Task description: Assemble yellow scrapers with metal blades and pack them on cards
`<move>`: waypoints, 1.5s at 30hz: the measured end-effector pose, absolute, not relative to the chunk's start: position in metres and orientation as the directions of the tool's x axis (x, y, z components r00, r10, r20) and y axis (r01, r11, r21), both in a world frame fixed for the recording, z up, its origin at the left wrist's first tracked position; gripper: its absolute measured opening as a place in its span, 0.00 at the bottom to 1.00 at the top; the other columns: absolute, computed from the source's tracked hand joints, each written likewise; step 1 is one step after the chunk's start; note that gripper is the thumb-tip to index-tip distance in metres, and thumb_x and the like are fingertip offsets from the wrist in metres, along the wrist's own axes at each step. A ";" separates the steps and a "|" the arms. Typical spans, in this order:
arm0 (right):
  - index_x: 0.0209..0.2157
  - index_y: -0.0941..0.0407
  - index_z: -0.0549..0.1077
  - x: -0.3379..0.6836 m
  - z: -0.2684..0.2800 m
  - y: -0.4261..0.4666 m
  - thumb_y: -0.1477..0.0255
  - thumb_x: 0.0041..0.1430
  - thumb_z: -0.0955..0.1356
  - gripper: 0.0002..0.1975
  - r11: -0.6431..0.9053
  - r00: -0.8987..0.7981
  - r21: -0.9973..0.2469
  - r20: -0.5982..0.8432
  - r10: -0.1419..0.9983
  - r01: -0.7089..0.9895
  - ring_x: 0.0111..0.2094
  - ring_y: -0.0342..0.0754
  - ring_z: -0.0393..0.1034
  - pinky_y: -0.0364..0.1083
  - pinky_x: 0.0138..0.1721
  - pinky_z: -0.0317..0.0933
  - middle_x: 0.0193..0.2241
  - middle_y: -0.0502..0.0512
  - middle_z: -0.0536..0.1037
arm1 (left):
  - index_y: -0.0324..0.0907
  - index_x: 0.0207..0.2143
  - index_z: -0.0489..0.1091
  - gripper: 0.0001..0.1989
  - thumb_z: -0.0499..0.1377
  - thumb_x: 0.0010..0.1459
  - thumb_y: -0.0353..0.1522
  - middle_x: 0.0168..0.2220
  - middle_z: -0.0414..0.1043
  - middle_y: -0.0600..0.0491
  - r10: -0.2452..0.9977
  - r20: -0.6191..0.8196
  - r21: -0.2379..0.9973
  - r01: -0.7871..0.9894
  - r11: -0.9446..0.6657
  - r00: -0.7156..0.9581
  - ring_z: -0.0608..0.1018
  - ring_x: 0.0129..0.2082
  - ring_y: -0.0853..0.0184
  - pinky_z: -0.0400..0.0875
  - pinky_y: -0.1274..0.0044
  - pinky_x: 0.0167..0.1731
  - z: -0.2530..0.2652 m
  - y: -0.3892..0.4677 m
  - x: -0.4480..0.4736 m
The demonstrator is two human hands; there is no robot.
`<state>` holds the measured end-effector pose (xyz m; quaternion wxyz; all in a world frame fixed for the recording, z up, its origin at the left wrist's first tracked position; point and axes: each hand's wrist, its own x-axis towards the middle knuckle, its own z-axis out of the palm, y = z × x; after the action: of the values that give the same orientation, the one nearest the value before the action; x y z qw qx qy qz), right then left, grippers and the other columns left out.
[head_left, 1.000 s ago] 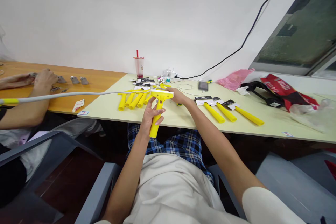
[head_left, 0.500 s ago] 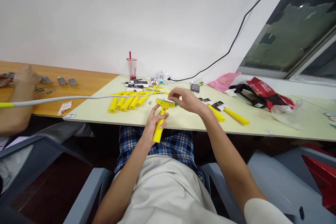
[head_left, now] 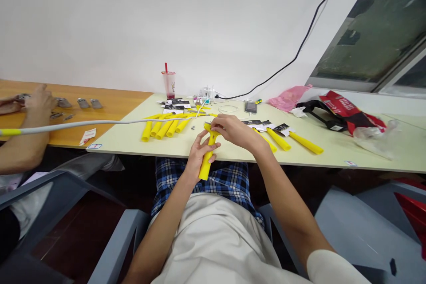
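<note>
Yellow scraper (head_left: 205,166) is held off the surface, just beyond the near edge of the table (head_left: 126,138), with its head up and its handle sloping down toward the seated person. The left hand (head_left: 197,158) is wrapped around the upper handle; this grip probably steadies the tool while leaving the head exposed and the lower end free. The right hand (head_left: 233,130) is bent over the right part of the head, fingertips touching or very close to it; the fingers hide the contact, so whether they pinch a small part cannot be told. Both hands therefore meet at one tool, the left apparently serving as support and the right as the working side. Left of the hands, several yellow handles (head_left: 163,129) lie side by side, near ends facing the person, an arrangement that likely allows easy pick-up. Small metal parts (head_left: 193,128) lie between this row and the scraper, within easy reach. On the right, further yellow tools (head_left: 305,143) lie fanned out with black-and-white cards (head_left: 283,129) at their far ends; the separation suggests that the two groups are sorted. More cards (head_left: 173,109) are placed behind the left row. The phone (head_left: 250,107) and the cup (head_left: 168,84) stand toward the far side, presumably to leave the near area free for handling.
</note>
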<state>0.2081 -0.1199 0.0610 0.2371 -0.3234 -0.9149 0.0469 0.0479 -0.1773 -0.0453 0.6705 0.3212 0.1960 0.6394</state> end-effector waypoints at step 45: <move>0.39 0.54 0.72 0.223 0.029 -0.078 0.60 0.75 0.66 0.12 0.639 -0.612 -0.477 0.237 0.755 0.604 0.38 0.51 0.73 0.48 0.40 0.65 0.38 0.57 0.82 | 0.50 0.62 0.67 0.32 0.59 0.60 0.16 0.64 0.71 0.42 0.976 -0.060 0.355 -0.910 0.216 0.208 0.86 0.44 0.73 0.63 0.94 0.20 -0.028 -0.190 0.047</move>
<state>0.2235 -0.0776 0.0291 0.2126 -0.3861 -0.8799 0.1776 0.0474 -0.1895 -0.0280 0.7676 0.1220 0.1365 0.6142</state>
